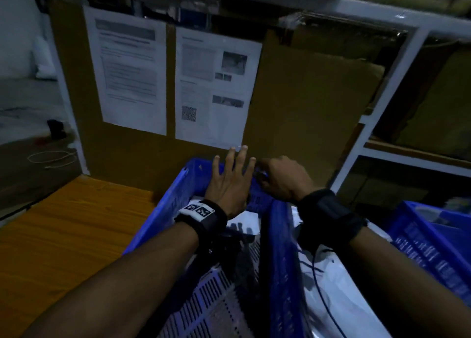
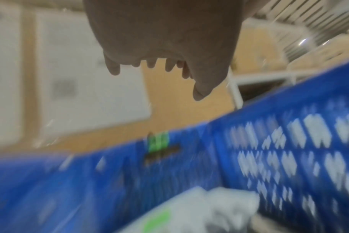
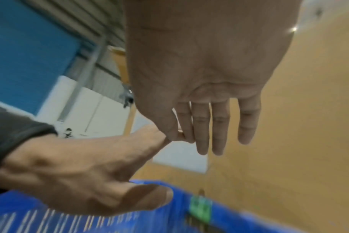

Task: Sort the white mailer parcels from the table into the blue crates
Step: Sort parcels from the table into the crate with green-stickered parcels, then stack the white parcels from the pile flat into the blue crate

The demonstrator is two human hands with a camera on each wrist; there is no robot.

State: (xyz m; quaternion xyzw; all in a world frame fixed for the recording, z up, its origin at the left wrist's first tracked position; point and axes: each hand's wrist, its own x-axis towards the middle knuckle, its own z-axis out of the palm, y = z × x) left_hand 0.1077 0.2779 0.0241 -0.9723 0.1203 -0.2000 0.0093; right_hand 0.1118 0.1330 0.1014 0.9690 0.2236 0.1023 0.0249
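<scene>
My left hand (image 1: pixel 234 172) hovers over the far end of a blue crate (image 1: pixel 178 192), fingers straight and spread, holding nothing. White mailer parcels (image 1: pixel 244 219) lie in that crate; one with a green label (image 2: pixel 197 209) shows below my left hand (image 2: pixel 159 66). My right hand (image 1: pixel 272 177) is just to the right, above the wall shared with a second blue crate (image 1: pixel 280 261) that holds more white parcels (image 1: pixel 336 286). In the right wrist view the right hand (image 3: pixel 189 141) has straight fingers, its thumb and forefinger meeting at a fingertip of the left hand (image 3: pixel 80 165). A green tag (image 3: pixel 200 208) is on the crate rim.
An orange wooden table (image 1: pixel 63 235) lies to the left of the crates. A cardboard panel (image 1: pixel 305 108) with two printed sheets (image 1: pixel 132 70) stands right behind them. A white shelf frame (image 1: pixel 369 123) and a third blue crate (image 1: pixel 433 248) are on the right.
</scene>
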